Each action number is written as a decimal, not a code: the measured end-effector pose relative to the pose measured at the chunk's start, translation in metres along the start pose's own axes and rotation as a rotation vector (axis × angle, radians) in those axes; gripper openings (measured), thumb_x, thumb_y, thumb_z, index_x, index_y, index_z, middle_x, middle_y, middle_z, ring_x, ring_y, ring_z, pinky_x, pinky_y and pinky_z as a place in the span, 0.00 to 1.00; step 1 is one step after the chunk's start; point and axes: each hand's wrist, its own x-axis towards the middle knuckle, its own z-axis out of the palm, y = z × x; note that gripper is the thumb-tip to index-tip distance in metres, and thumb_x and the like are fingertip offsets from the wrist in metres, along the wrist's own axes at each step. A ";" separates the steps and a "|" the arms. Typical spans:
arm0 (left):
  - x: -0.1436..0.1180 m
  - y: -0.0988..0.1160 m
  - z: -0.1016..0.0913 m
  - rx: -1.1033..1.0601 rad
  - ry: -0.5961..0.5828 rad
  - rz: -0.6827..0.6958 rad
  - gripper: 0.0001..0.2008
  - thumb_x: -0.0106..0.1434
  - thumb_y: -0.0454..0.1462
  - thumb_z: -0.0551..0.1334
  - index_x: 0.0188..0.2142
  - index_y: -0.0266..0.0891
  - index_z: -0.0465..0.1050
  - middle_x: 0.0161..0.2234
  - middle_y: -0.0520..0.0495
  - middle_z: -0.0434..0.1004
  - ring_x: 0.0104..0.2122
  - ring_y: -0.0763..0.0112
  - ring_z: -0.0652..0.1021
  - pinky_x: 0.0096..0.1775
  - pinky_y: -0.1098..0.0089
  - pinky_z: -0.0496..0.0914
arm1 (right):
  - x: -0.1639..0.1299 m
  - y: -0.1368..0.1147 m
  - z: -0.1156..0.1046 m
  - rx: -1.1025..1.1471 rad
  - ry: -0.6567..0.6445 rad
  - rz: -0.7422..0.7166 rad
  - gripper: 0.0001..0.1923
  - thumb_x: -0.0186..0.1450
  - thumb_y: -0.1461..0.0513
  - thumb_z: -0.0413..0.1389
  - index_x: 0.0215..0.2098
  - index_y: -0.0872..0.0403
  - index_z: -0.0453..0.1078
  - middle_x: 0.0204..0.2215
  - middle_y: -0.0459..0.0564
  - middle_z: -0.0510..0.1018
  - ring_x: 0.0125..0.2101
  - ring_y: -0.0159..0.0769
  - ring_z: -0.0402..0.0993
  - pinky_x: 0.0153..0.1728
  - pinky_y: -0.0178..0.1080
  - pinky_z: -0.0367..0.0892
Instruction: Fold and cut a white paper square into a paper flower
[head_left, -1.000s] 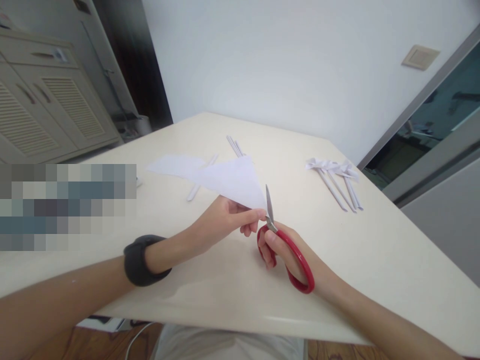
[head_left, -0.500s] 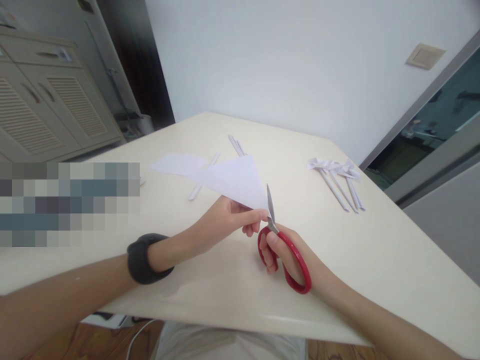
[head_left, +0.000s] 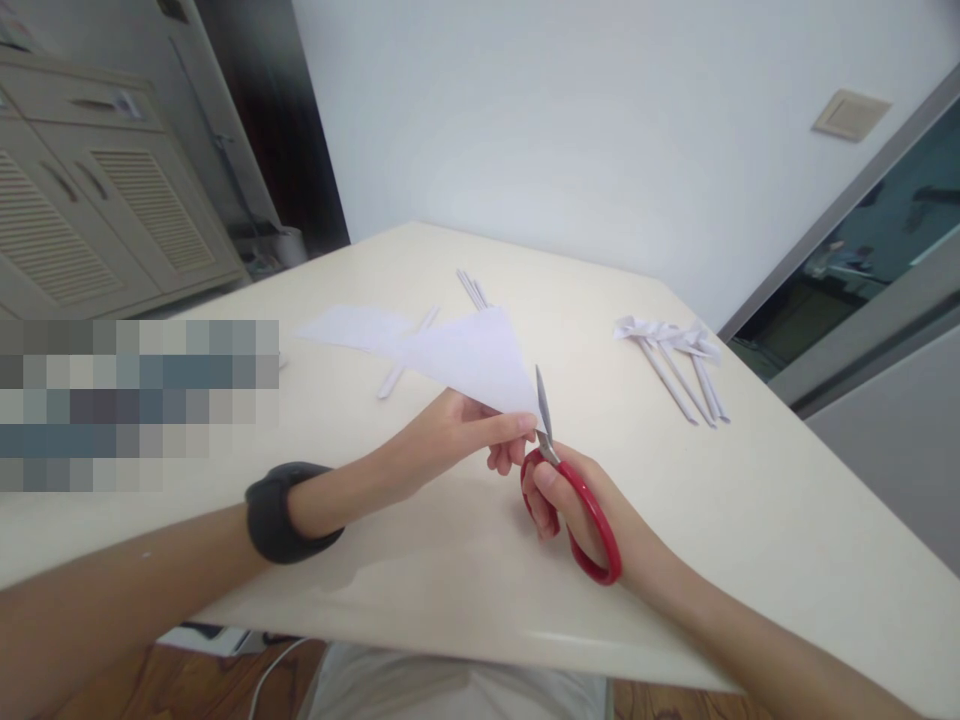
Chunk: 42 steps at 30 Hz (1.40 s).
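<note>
My left hand point(head_left: 469, 425) pinches the near corner of a white sheet of paper point(head_left: 472, 350) between thumb and fingers, above the table. My right hand point(head_left: 574, 495) grips red-handled scissors point(head_left: 600, 530), with thumb and fingers through the loops. The metal blades point away from me and meet the paper's right edge, close beside my left fingertips. Part of the lower blade is hidden by the paper. Beyond my left hand, another piece of white paper point(head_left: 349, 328) lies on the table, next to a rolled paper stick point(head_left: 394, 380).
Several thin paper rolls point(head_left: 471, 288) lie behind the held sheet on the white table point(head_left: 750, 520). To the right lie folded paper pieces with several rolled sticks point(head_left: 670, 375). A blurred-out patch point(head_left: 135, 405) covers the left side. The wall point(head_left: 525, 130) borders the table's far edge.
The scissors and my right hand have shifted very slightly to the right along with the paper's corner. My left hand keeps its pinch; otherwise little differs.
</note>
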 end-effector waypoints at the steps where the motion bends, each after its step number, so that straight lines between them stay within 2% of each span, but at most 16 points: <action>1: 0.000 0.000 -0.001 -0.013 0.017 0.019 0.11 0.61 0.39 0.58 0.25 0.34 0.69 0.21 0.52 0.70 0.21 0.76 0.70 0.26 0.72 0.65 | 0.001 0.002 0.001 -0.016 0.005 -0.004 0.19 0.65 0.48 0.44 0.29 0.53 0.59 0.19 0.42 0.65 0.20 0.27 0.61 0.26 0.34 0.60; 5: -0.001 -0.001 -0.003 -0.013 0.091 0.061 0.11 0.61 0.38 0.58 0.24 0.34 0.67 0.21 0.53 0.70 0.21 0.77 0.70 0.28 0.72 0.65 | -0.001 -0.002 0.001 -0.041 0.008 -0.006 0.19 0.65 0.48 0.44 0.26 0.53 0.55 0.19 0.42 0.65 0.21 0.27 0.61 0.26 0.34 0.60; 10: -0.001 -0.002 -0.003 0.070 0.146 0.050 0.14 0.61 0.38 0.59 0.21 0.35 0.67 0.19 0.54 0.69 0.21 0.77 0.70 0.30 0.72 0.66 | -0.009 -0.025 -0.005 -0.020 -0.037 0.014 0.19 0.63 0.46 0.46 0.26 0.53 0.55 0.19 0.42 0.64 0.21 0.28 0.60 0.23 0.34 0.57; 14: -0.004 -0.002 -0.001 0.138 0.168 0.024 0.15 0.60 0.39 0.59 0.19 0.35 0.67 0.18 0.54 0.69 0.22 0.77 0.70 0.31 0.72 0.66 | -0.009 -0.031 -0.006 -0.017 -0.035 0.019 0.21 0.62 0.45 0.47 0.24 0.52 0.52 0.20 0.42 0.62 0.20 0.28 0.58 0.23 0.34 0.56; 25: -0.006 -0.001 -0.002 0.244 0.181 -0.054 0.16 0.59 0.43 0.59 0.19 0.36 0.68 0.20 0.55 0.71 0.23 0.77 0.72 0.30 0.75 0.66 | -0.007 -0.030 -0.009 0.009 -0.061 0.028 0.21 0.62 0.46 0.46 0.24 0.52 0.53 0.17 0.42 0.62 0.20 0.28 0.59 0.24 0.35 0.57; 35: -0.005 -0.002 -0.001 0.246 0.191 -0.039 0.16 0.59 0.43 0.59 0.19 0.36 0.68 0.20 0.54 0.71 0.23 0.77 0.71 0.29 0.75 0.67 | -0.008 -0.029 -0.006 0.036 -0.055 0.013 0.20 0.62 0.46 0.46 0.24 0.52 0.54 0.17 0.42 0.62 0.20 0.29 0.61 0.24 0.35 0.59; 42: -0.006 -0.001 -0.001 0.240 0.188 -0.037 0.15 0.59 0.43 0.59 0.20 0.37 0.69 0.20 0.55 0.72 0.23 0.77 0.72 0.29 0.77 0.67 | 0.000 -0.003 0.000 0.024 -0.044 -0.015 0.18 0.64 0.50 0.46 0.24 0.53 0.54 0.17 0.41 0.64 0.20 0.28 0.63 0.25 0.34 0.60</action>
